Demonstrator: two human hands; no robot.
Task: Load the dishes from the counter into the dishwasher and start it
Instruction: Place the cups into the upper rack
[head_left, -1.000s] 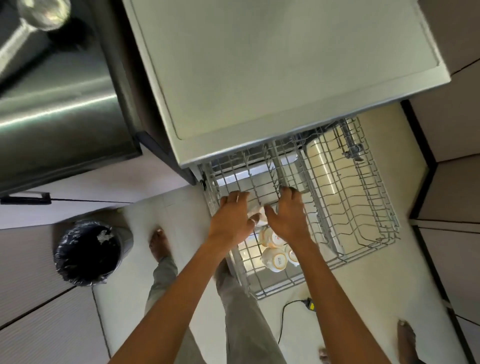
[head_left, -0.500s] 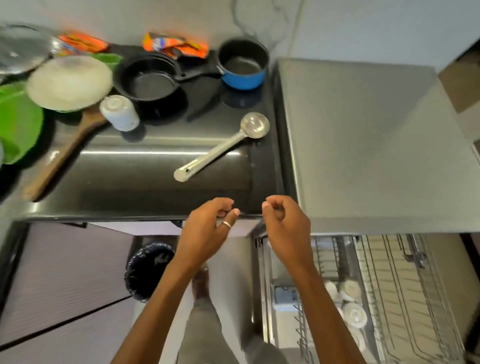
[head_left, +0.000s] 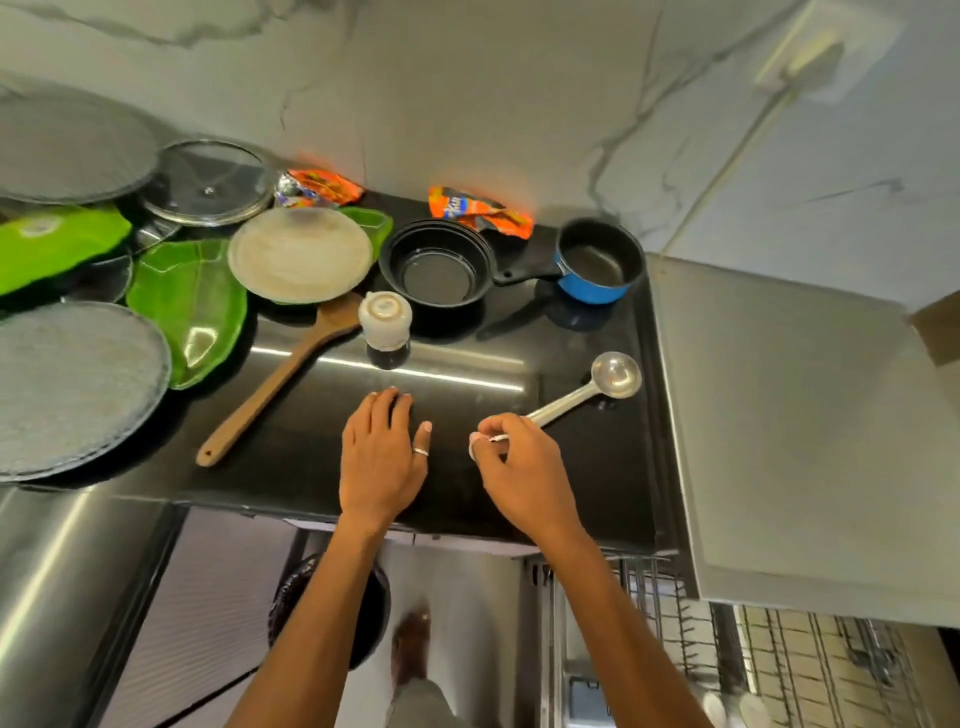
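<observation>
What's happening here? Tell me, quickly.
A person is clearing dishes from the black counter into a dishwasher. Their right hand pinches the handle end of the steel ladle, which lies on the counter; the left hand is open beside it. The blue saucepan, black round bowl, upturned white cup and wooden spatula wait there. The wire dishwasher rack is pulled out.

White lettering is showing on the orange snack wrapper (head_left: 480, 210) lying at the back of the counter (head_left: 582, 467), possibly beginning "Ku", though blur is keeping the word from being read.
</observation>
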